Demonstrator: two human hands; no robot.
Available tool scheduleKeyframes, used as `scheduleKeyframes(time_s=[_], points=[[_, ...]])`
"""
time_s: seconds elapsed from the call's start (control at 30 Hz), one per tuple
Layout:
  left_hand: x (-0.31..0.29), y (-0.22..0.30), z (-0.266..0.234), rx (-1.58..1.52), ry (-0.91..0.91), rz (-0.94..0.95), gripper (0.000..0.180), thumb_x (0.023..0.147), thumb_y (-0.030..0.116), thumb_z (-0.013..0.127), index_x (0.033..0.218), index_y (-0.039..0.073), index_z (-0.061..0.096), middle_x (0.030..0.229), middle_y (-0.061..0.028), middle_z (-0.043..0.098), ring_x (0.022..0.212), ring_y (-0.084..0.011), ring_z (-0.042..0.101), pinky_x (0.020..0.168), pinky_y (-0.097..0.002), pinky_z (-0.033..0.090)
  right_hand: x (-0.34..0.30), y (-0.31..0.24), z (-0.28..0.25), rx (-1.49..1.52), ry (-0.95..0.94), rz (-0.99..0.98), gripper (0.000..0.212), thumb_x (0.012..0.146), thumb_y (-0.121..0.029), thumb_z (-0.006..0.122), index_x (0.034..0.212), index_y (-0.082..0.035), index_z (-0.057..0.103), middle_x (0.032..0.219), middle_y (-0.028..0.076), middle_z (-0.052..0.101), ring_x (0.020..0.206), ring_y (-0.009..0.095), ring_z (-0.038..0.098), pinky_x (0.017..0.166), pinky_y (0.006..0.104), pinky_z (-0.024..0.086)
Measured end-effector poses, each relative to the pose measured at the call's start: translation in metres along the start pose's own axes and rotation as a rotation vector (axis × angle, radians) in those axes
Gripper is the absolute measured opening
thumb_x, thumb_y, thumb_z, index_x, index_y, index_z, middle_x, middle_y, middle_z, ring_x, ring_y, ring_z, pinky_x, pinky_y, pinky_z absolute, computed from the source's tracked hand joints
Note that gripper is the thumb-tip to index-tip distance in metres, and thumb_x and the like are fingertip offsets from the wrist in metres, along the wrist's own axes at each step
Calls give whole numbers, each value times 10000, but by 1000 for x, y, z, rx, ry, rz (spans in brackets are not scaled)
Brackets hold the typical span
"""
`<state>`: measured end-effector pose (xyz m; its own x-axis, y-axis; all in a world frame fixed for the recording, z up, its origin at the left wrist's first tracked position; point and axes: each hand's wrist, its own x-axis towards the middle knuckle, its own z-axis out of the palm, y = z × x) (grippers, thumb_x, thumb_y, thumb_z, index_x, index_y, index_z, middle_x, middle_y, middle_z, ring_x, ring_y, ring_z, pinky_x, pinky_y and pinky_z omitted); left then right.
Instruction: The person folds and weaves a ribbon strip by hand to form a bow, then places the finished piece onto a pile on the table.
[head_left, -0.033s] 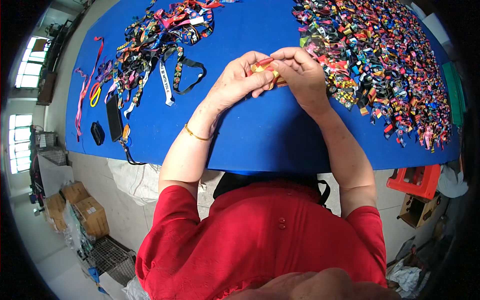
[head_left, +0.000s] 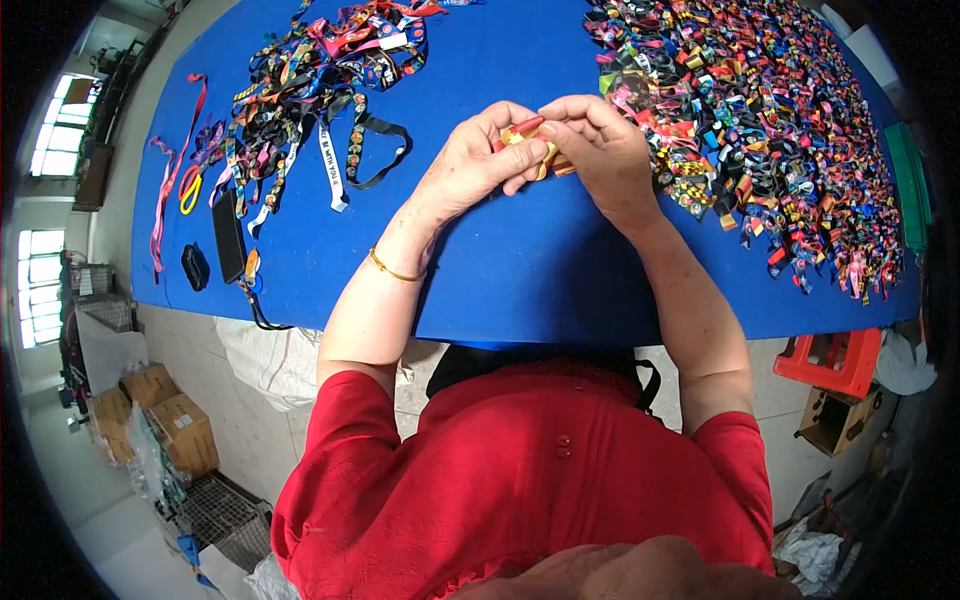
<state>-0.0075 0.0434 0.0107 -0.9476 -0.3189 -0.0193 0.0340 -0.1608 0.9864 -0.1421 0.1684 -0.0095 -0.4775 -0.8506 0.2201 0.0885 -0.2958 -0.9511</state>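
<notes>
In the head view, the left hand (head_left: 478,160) and right hand (head_left: 600,145) are meeting above the blue surface (head_left: 500,270), both closing their fingers around a small yellow-and-red ribbon piece (head_left: 530,142), pinching it flat as if to fold it. A heap of short, glossy folded ribbons (head_left: 770,130) is lying just right; long limp woven straps (head_left: 320,90) are sprawling left.

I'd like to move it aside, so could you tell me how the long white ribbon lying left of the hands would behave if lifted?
The white ribbon lies flat and bent on the blue table, so it is probably floppy and would droop. It looks thin, likely very light. Neighbouring straps cross it, so it might drag them.
</notes>
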Motion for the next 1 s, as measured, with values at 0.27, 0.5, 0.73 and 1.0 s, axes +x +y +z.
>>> scheduleKeyframes(time_s=[0.27,0.5,0.73,1.0], points=[[6,-6,-10,-45,126,53,143,966,148,626,1003,28,558,724,-46,629,532,-55,502,502,-183,404,1,-6,5,-153,35,-31,145,979,-79,562,1069,28,601,905,51,670,796,67,621,684,204,504],[4,-7,-11,-87,58,70,146,946,135,652,1004,32,566,763,-65,661,536,-66,537,447,-178,398,-1,-7,4,-117,-21,83,142,985,-114,564,1031,15,602,885,40,658,770,61,608,661,203,493],[1,-5,-5,-65,17,76,162,935,149,673,999,44,567,757,-62,664,558,-68,563,457,-177,412,1,-18,2,-196,20,302,321,982,-312,574,932,0,632,771,32,638,657,65,581,586,225,476],[1,-2,3,-59,3,53,177,985,210,598,990,57,510,723,-77,657,494,-93,554,437,-192,414,4,-4,-2,-188,45,284,273,952,-287,620,874,-26,640,728,11,625,611,55,565,502,220,446]])
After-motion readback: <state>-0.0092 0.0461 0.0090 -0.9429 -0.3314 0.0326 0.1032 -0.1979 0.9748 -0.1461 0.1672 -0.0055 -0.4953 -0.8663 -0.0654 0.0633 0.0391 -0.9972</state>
